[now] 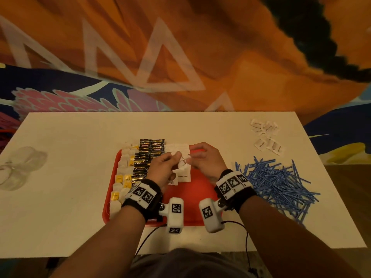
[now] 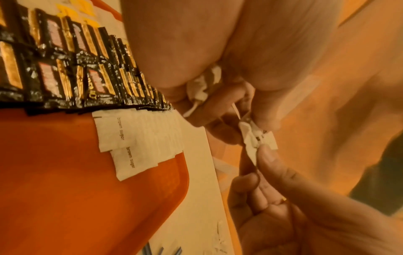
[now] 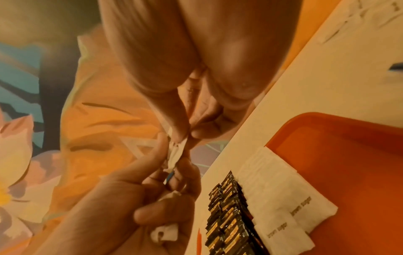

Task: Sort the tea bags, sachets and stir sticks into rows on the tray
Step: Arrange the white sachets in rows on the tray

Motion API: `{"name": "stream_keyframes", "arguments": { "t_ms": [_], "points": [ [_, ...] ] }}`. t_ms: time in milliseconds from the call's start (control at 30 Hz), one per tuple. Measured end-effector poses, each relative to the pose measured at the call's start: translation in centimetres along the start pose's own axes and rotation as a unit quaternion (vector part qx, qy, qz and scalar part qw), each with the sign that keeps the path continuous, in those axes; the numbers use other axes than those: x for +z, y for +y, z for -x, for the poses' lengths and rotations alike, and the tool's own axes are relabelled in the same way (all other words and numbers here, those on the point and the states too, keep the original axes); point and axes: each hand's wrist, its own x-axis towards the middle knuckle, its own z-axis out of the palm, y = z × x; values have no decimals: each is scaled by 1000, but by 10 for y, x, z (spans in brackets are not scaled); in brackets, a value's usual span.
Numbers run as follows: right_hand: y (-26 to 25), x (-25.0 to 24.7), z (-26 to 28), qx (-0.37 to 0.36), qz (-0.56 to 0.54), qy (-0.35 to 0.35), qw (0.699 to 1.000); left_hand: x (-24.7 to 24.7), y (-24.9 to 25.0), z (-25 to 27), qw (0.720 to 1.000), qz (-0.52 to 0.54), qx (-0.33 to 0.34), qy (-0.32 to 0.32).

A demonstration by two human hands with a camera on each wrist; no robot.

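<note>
While both hands are raised over the red tray point(image 1: 200, 193), the left hand point(image 1: 163, 169) and the right hand point(image 1: 204, 157) pinch one white sugar sachet point(image 2: 257, 138) between them; the left hand also keeps more crumpled sachets point(image 2: 203, 86) curled in its palm. I judge the sachet step is in hand: the row of brown sugar sachets point(image 1: 181, 163) lies beside the black sachets point(image 1: 149, 155) and the tea bags point(image 1: 124, 177). Next, the pinched sachet should go flat at the near end of its row. Loose sachets point(image 1: 266, 135) and the blue stir sticks point(image 1: 277, 183) wait on the table point(image 1: 70, 137).
</note>
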Motion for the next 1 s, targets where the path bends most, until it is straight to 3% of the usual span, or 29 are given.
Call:
{"name": "stream_keyframes", "arguments": {
  "t_ms": [333, 433, 567, 700, 867, 1000],
  "points": [
    [3, 5, -1, 19, -124, 121, 985, 3, -3, -1, 999, 21, -25, 11],
    [5, 6, -1, 18, -121, 121, 985, 4, -2, -2, 1000, 7, -16, 0],
    [12, 3, -3, 12, -35, 83, 996, 0, -7, -6, 998, -64, 15, 10],
    [16, -3, -5, 12, -54, 150, 987, -2, -10, -9, 997, -49, 27, 51],
    [20, 1, -3, 64, -66, 17, 996, -3, -8, -7, 998, -23, 13, 51],
    [25, 6, -6, 56, -45, 39, 997, -5, -12, -8, 996, -30, 4, 79]
  ]
}}
